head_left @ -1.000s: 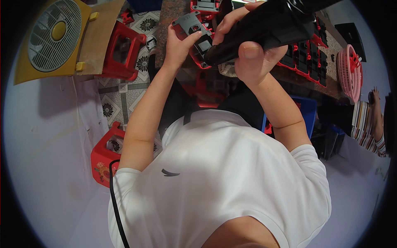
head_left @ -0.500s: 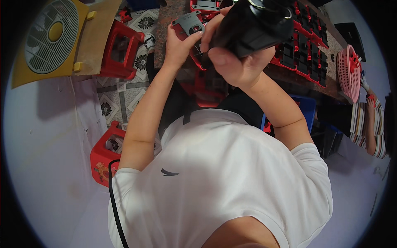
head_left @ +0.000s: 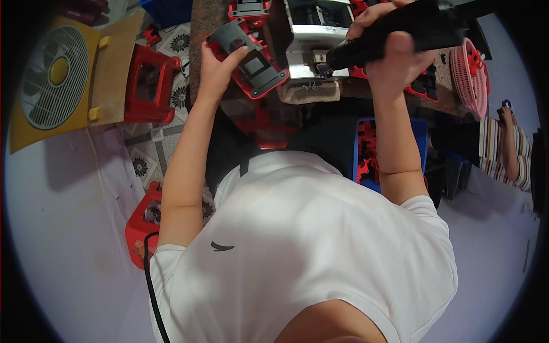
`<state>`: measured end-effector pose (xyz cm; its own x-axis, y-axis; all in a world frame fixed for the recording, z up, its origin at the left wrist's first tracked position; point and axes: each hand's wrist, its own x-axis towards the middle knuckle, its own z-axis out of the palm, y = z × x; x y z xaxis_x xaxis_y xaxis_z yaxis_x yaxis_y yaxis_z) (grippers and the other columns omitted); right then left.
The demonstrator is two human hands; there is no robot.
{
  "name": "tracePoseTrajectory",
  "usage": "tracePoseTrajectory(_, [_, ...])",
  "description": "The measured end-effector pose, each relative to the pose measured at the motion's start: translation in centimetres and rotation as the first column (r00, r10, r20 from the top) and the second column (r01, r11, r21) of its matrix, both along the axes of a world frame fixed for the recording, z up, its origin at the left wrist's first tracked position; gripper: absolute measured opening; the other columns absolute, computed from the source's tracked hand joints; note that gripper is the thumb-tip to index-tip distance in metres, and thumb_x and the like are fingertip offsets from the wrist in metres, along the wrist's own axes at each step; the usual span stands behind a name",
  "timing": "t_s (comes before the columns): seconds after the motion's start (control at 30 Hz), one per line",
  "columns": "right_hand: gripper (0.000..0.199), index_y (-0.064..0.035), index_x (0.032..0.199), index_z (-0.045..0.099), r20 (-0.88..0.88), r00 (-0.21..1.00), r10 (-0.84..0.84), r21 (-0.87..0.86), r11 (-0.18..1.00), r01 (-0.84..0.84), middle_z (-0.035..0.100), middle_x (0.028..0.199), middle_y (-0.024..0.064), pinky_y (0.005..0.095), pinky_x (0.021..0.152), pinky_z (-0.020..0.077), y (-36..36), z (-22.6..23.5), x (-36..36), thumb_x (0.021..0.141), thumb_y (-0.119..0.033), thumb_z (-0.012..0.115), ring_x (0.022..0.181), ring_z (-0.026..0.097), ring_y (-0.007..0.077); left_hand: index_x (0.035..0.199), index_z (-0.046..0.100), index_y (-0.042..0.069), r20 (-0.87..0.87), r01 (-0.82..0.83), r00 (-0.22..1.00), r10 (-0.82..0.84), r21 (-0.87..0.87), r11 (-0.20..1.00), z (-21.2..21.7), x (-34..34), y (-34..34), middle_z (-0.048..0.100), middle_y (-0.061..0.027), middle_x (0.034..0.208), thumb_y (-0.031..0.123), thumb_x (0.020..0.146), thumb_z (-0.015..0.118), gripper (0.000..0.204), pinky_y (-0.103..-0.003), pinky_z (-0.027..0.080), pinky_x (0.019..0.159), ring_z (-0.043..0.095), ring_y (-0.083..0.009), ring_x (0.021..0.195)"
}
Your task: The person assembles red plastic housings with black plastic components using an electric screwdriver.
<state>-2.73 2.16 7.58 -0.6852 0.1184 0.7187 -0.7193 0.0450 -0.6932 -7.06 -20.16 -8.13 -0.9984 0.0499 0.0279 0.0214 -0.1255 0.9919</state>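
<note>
The left hand (head_left: 216, 71) gripped a red-and-black plastic part (head_left: 247, 57) by its near-left edge, thumb over the dark face, and held it tilted over the bench edge (head_left: 197, 34). The right hand (head_left: 394, 60) was clenched round a black power tool (head_left: 400, 31), whose tip pointed down and left toward a white-and-grey machine (head_left: 317, 34) that stood between the two hands. Whether the tip touched the machine could not be told. A pale cloth pad (head_left: 311, 91) lay under the machine's near side, just at the bench edge.

The part sat close beside the machine's left side, with only a narrow gap between them. Left of the left hand the bench ended, and beyond it the room opened onto patterned floor tiles (head_left: 146, 166). There a red stool (head_left: 150, 86) stood near the left forearm, touching a yellow fan (head_left: 54, 80) farther left. A second red stool (head_left: 146, 226) stood beside the left elbow.

Under the right forearm, below the bench edge, a blue crate (head_left: 420, 128) held red parts (head_left: 369, 154), loosely heaped. Right of the right hand a pink ribbed disc (head_left: 472, 71) lay on the bench, near its far-right edge. More red-and-black parts (head_left: 426, 86) lay just beyond the right hand. Another person's striped sleeve (head_left: 503, 148) showed well to the right.
</note>
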Motion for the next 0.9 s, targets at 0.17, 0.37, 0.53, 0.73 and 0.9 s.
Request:
tracePoseTrajectory(0.17, [0.044, 0.0027, 0.11, 0.047, -0.095, 0.992, 0.081, 0.016, 0.997, -0.08, 0.062, 0.081, 0.0152, 0.0303, 0.058, 0.0525, 1.8, -3.5, 0.5, 0.089, -0.029, 0.068, 0.065, 0.061, 0.0189, 0.122, 0.041, 0.001, 0.058, 0.056, 0.996, -0.061, 0.082, 0.995, -0.4, -0.3, -0.3, 0.059, -0.0111, 0.113, 0.016, 0.078, 0.078, 0.06, -0.032, 0.05, 0.09, 0.06, -0.0187, 0.102])
tracePoseTrajectory(0.37, [0.047, 0.0048, 0.115, 0.045, 0.059, 0.998, -0.024, 0.104, 0.994, 0.018, 0.062, 0.081, 0.0149, 0.029, 0.057, 0.0526, 1.3, -3.0, -0.7, 0.091, -0.031, 0.065, 0.062, 0.062, 0.0186, 0.123, 0.04, 0.001, 0.068, 0.051, 0.996, -0.056, 0.077, 0.996, -0.1, -0.3, -0.4, 0.059, -0.0117, 0.113, 0.015, 0.077, 0.078, 0.061, -0.033, 0.049, 0.091, 0.06, -0.0198, 0.103])
tracePoseTrajectory(0.53, [0.033, -0.0051, 0.098, 0.051, 0.177, 0.965, 0.193, -0.181, 0.97, -0.161, 0.06, 0.069, 0.0065, 0.0277, 0.047, 0.0486, -0.8, 0.8, -3.6, 0.093, -0.035, 0.065, 0.053, 0.058, 0.0133, 0.126, 0.045, 0.002, 0.052, 0.081, 0.995, -0.083, 0.041, 0.996, 0.2, 0.1, -0.7, 0.061, -0.0087, 0.114, 0.019, 0.079, 0.076, 0.059, -0.032, 0.048, 0.093, 0.061, -0.0179, 0.104])
tracePoseTrajectory(0.73, [0.028, -0.0066, 0.089, 0.048, -0.366, 0.92, 0.137, -0.079, 0.981, -0.178, 0.057, 0.067, 0.0023, 0.0254, 0.048, 0.0449, -6.8, 1.0, -9.7, 0.094, -0.028, 0.065, 0.051, 0.053, 0.0095, 0.122, 0.048, 0.002, 0.104, 0.096, 0.989, -0.103, 0.064, 0.993, 0.1, 0.0, -0.8, 0.063, -0.0081, 0.111, 0.012, 0.072, 0.08, 0.06, -0.031, 0.047, 0.092, 0.06, -0.0174, 0.103])
tracePoseTrajectory(0.9, [0.026, -0.0069, 0.094, 0.046, -0.273, 0.962, 0.003, -0.075, 0.997, -0.024, 0.054, 0.071, -0.0006, 0.0224, 0.052, 0.0412, -9.0, -0.7, -10.7, 0.093, -0.023, 0.067, 0.058, 0.051, 0.0067, 0.125, 0.045, 0.001, 0.078, 0.097, 0.992, -0.1, 0.049, 0.994, -0.6, -0.3, -0.8, 0.061, -0.0079, 0.113, 0.013, 0.071, 0.081, 0.065, -0.03, 0.046, 0.093, 0.059, -0.0166, 0.105])
